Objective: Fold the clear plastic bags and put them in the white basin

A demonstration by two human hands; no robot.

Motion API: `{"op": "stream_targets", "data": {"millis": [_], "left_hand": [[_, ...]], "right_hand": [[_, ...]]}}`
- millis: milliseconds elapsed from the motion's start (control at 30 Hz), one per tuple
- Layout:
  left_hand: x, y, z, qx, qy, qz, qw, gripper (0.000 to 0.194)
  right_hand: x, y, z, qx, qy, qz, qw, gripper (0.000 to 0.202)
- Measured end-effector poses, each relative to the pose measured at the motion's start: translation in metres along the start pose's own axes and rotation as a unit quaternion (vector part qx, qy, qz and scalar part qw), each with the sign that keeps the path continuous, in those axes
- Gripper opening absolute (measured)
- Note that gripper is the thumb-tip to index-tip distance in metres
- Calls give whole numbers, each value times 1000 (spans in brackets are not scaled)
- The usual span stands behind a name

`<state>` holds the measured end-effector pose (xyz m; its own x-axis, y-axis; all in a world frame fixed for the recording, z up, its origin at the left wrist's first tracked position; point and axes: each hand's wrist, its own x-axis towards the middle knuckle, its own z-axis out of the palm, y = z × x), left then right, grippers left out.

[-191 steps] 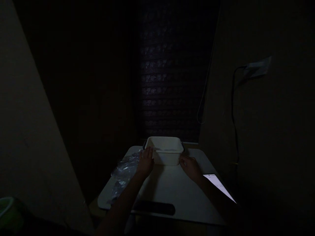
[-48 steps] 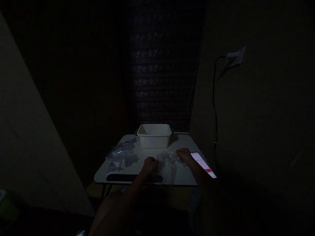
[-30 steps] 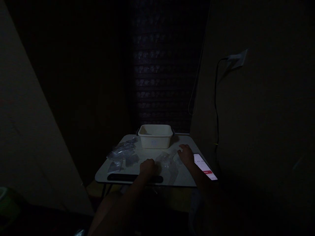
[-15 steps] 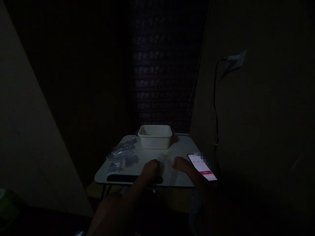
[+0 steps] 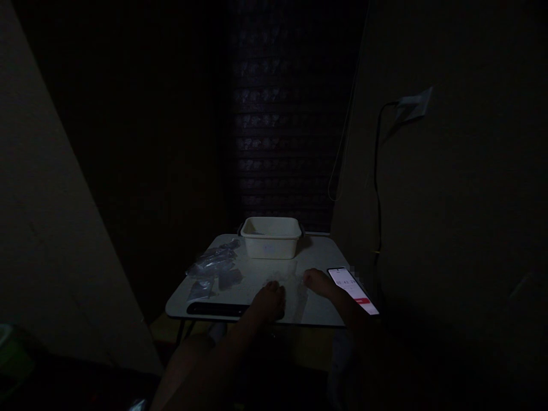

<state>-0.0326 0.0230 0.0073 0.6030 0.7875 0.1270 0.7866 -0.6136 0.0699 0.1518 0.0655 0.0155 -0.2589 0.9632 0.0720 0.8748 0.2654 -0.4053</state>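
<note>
In the dim head view, my left hand (image 5: 270,299) is low over the near part of the table, back up, with its fingers loosely bent and slightly apart. It appears to hold nothing. My right hand (image 5: 317,281) is to the right with fingers closed, at the edge of a faint clear plastic bag (image 5: 289,277). The bag spreads between and just beyond both hands; its outline is hard to make out. More clear plastic bags (image 5: 212,262) lie in a heap on the left, with a few flat pieces (image 5: 201,290) nearer me.
A white plastic tub (image 5: 271,246) with dark handles stands at the back of the small white folding table (image 5: 319,251). A lit phone (image 5: 353,290) showing a timer lies at the right edge. A dark slot (image 5: 216,309) runs along the front. A cable (image 5: 375,171) hangs on the right wall.
My left hand has come nearer to me and slightly right, its fingers loosening from a closed shape. My right hand has shifted slightly. The clear plastic between them looks flatter.
</note>
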Motion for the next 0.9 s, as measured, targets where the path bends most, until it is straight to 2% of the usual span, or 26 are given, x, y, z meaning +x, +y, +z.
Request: {"op": "stream_targets", "data": {"millis": [167, 267, 367, 467, 567, 633, 733, 800, 900], "left_hand": [[0, -3, 5, 72, 19, -32, 997, 25], [-1, -1, 3, 96, 21, -65, 993, 29], [-3, 3, -1, 105, 15, -94, 990, 35], [-3, 7, -3, 101, 14, -112, 988, 43], [-3, 9, -1, 90, 2, -131, 987, 53], [-2, 9, 0, 81, -7, -144, 986, 60], [-2, 10, 2, 70, -20, -167, 983, 68], [-4, 10, 2, 67, -23, -182, 981, 71], [-5, 9, 3, 68, -18, -188, 980, 76]], "right_hand": [[-3, 11, -7, -8, 27, -4, 1000, 16], [-6, 18, -10, -37, 39, 23, 998, 19], [-8, 22, -14, -60, 77, 54, 994, 24], [-9, 16, -21, -50, 129, 53, 989, 28], [-10, -1, -22, -19, 152, 10, 988, 29], [-12, -14, -17, 5, 140, -34, 990, 29], [-17, -30, -1, 10, 76, -89, 993, 30], [-22, -33, 11, -15, 27, -120, 992, 34], [-29, -31, 24, -71, -20, -126, 989, 46]]}}
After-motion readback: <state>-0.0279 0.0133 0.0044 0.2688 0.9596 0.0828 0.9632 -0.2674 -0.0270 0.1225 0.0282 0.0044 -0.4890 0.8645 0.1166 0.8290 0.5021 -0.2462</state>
